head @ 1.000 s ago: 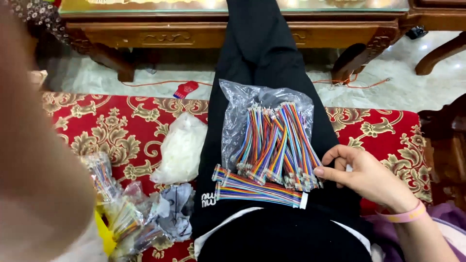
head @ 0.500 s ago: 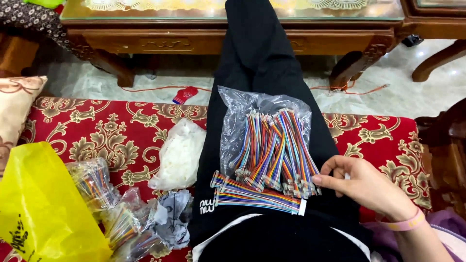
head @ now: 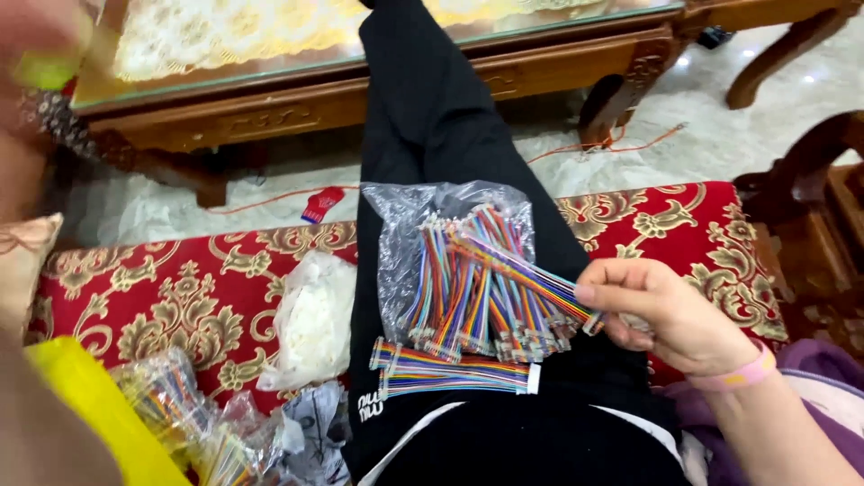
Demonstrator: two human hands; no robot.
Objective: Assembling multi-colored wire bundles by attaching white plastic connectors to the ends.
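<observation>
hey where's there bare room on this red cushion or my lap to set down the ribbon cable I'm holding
Bare red cushion lies between the beige pillow and the white bag. Another patch is right of the leg, above the right hand. The lap is crowded: clear bag of rainbow cables, flat ribbon cables. Bottom left is heaped with bags.

A red cushion (head: 180, 297) with gold floral patterning runs across the scene from left to right, and a black trouser leg (head: 432, 135) crosses it at the middle. On the cushion, just left of the leg, lies a white plastic bag (head: 310, 319). Nearer and further left lie clear bags of coloured wires (head: 193, 423), partly on a yellow bag (head: 99, 414) at the near left edge, with a crumpled grey bag (head: 315, 423) beside them. On the leg itself rest a clear bag of rainbow ribbon cables (head: 450, 270) and, nearer, two flat cable strips (head: 450, 369). On the pale floor (head: 720, 135) beyond, a red tag (head: 322, 203) lies by an orange cord (head: 621, 148).
</observation>
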